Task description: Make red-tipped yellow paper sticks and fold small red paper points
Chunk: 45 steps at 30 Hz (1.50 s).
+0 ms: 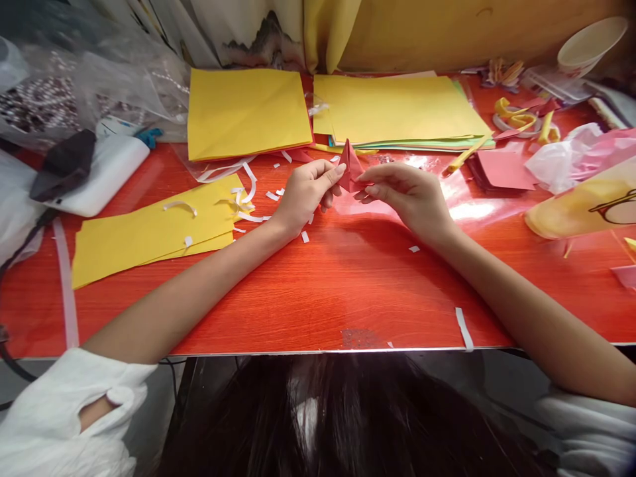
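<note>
A small piece of folded red paper (349, 167), pointed at the top, is held up over the middle of the red table (318, 291). My left hand (313, 189) pinches its left side between thumb and fingers. On the other side, my right hand (405, 195) has its fingertips closed at the paper's lower right edge. White paper scraps (272, 196) lie around my left hand. Beyond both hands are a stack of yellow sheets (248, 112) and a second stack with yellow on top (397, 109).
Cut yellow strips (154, 232) lie at left, near a white device (104, 175) and bags of beads (40, 93). To the right are square red papers (504, 169), a yellow cutter (464, 158), a pale yellow cylindrical container (571, 205) and a white cup (591, 46).
</note>
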Tool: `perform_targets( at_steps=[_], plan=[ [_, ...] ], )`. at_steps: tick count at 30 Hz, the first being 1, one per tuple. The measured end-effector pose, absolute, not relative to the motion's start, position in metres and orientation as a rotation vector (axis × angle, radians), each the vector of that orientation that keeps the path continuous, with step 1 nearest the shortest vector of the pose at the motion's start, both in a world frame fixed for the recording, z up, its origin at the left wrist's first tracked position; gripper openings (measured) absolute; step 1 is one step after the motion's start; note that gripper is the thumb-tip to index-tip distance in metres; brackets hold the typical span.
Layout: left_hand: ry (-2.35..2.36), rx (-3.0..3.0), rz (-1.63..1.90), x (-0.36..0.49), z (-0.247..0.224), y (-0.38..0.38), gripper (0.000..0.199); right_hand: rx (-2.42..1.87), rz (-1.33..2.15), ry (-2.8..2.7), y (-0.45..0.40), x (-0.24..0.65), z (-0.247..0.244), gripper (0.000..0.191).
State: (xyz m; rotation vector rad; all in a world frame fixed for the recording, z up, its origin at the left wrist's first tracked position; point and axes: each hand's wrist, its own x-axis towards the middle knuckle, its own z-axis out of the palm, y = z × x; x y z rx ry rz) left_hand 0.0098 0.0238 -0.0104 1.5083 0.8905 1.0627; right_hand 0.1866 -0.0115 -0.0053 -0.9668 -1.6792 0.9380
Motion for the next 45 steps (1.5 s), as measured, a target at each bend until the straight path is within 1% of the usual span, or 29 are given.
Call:
perform_targets(
  at_steps=[8, 17, 21, 27, 45],
  plan=[
    [0.835, 1.608, 1.012, 0.011, -0.009, 0.021, 0.032, -1.021, 0.8, -1.699, -0.013, 0.188, -0.005, 0.002],
    [0.873, 1.666, 0.964, 0.01, -0.01, 0.021, 0.029, -1.0, 0.815, -1.709, -0.014, 0.183, -0.006, 0.011],
    [0.867, 1.681, 0.954, 0.009, -0.01, 0.02, 0.03, -0.984, 0.881, -1.647, -0.015, 0.18, -0.008, 0.012],
    [0.845, 1.69, 0.937, 0.01, -0.011, 0.02, 0.029, -0.986, 1.014, -1.556, -0.015, 0.178, -0.01, 0.03],
    [0.868, 1.649, 0.875, 0.012, -0.01, 0.018, 0.027, -1.137, 0.931, -1.572, -0.019, 0.175, -0.01, 0.026]
  ],
)
